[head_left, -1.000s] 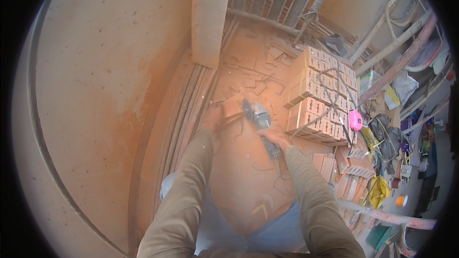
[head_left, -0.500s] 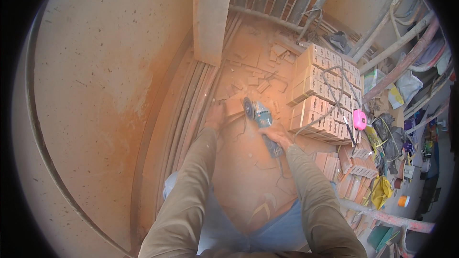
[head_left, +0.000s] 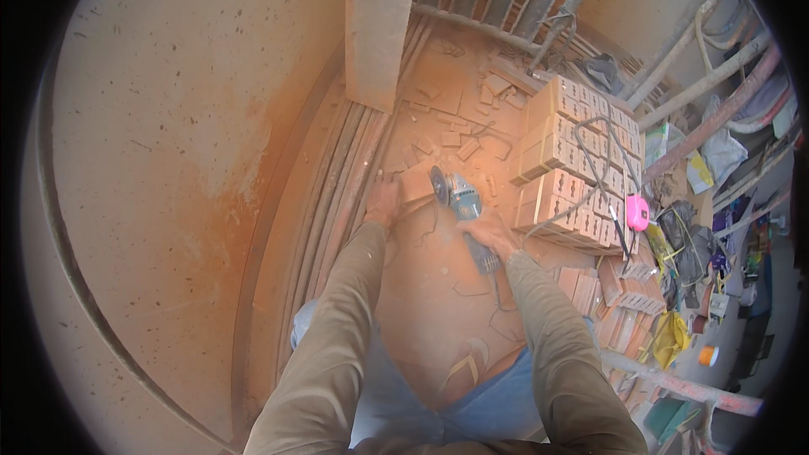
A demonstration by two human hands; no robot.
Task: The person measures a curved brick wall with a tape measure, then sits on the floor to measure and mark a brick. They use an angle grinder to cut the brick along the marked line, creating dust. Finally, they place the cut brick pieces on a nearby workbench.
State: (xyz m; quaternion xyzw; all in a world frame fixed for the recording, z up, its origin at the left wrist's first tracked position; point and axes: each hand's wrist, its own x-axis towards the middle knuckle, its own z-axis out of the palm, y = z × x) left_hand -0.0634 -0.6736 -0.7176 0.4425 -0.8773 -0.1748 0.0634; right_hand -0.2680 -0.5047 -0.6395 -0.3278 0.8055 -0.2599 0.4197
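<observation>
In my right hand (head_left: 493, 233) is a teal angle grinder (head_left: 466, 204), gripped round its dark rear body. Its disc (head_left: 439, 185) faces left and meets, or nearly meets, the right end of a flat orange clay tile (head_left: 415, 183). My left hand (head_left: 384, 200) holds the tile by its left end, close to the floor. Haze and dust blur the spot where disc and tile come together. From the rear of the grinder a dark cord (head_left: 497, 291) trails down over the dusty floor.
Strapped stacks of clay bricks (head_left: 581, 160) stand to the right, a cable and a pink tape measure (head_left: 637, 212) on them. Broken tile pieces (head_left: 459, 139) litter the floor ahead. Long bars (head_left: 337, 194) lie along the left wall, near an upright board (head_left: 379, 34). Scaffold tubes (head_left: 708, 114) cross at right.
The view has shifted slightly, so the surroundings sit a little differently in it. Both hands keep their holds on the tile and the grinder, with the disc still at the tile's right end.
</observation>
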